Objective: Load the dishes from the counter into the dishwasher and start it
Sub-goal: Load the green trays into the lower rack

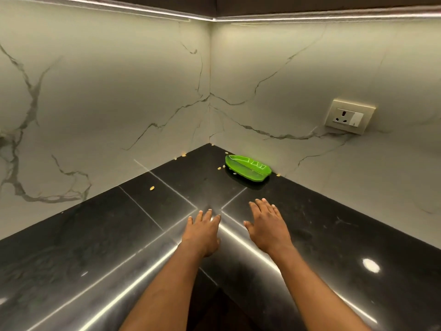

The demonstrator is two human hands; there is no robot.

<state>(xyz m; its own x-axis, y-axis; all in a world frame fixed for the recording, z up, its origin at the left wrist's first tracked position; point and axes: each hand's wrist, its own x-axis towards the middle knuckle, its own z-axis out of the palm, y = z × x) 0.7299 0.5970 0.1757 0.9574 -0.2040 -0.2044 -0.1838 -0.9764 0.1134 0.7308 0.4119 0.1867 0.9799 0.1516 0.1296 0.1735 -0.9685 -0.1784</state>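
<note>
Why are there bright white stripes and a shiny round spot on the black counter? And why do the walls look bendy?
Head view: the stripes are glare, the polished black counter mirroring the light strip under the cabinets; the round spot is probably another lamp reflected. Head view again: the wide-angle lens bows the walls; the green plate looks sharp.

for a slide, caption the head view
Open left hand and right hand over black counter; green dish ahead near the corner.
</note>
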